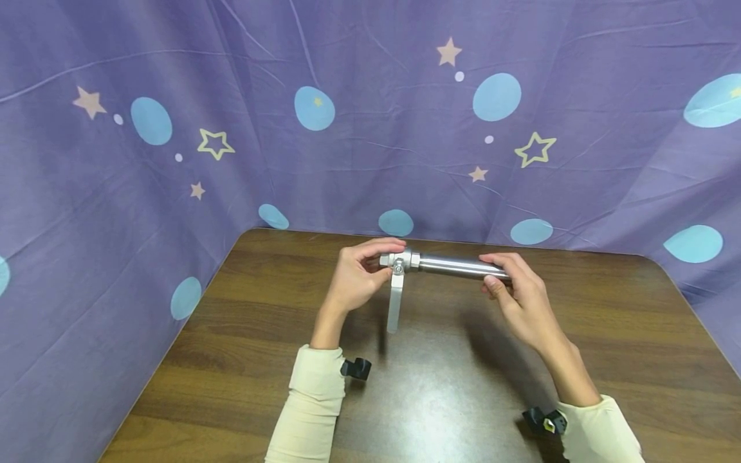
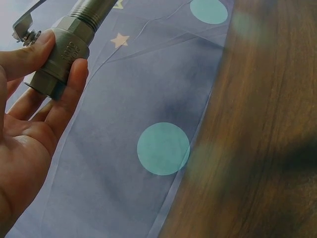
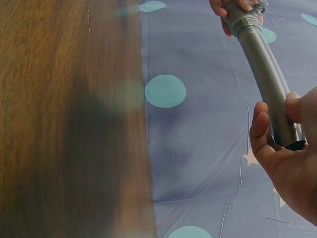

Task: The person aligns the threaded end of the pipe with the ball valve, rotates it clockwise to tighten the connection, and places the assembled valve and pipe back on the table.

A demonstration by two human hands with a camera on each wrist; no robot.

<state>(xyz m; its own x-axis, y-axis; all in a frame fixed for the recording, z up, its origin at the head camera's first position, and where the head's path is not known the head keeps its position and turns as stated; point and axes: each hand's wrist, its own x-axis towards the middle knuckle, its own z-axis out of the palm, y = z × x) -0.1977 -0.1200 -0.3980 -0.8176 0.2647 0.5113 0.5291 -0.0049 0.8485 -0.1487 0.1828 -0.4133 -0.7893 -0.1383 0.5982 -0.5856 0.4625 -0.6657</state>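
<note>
Between my two hands a steel ball valve (image 1: 408,258) with a straight metal pipe (image 1: 448,265) joined to it is held above the table. My left hand (image 1: 361,273) grips the valve body, thumb on the near side and fingers on the far side. The valve's flat lever handle (image 1: 395,302) points down toward me. My right hand (image 1: 523,299) grips the pipe near its free end, between thumb and fingers. In the left wrist view, threads show where the pipe (image 2: 91,12) meets the valve (image 2: 67,52). The pipe's open end shows in the right wrist view.
A brown wood-grain table (image 1: 255,386) lies beneath, with shadows of the hands on it. A purple curtain (image 1: 370,128) with stars and blue spots hangs along the back and sides. Small black devices (image 1: 356,369) sit at both wrists by the cream sleeves (image 1: 312,399).
</note>
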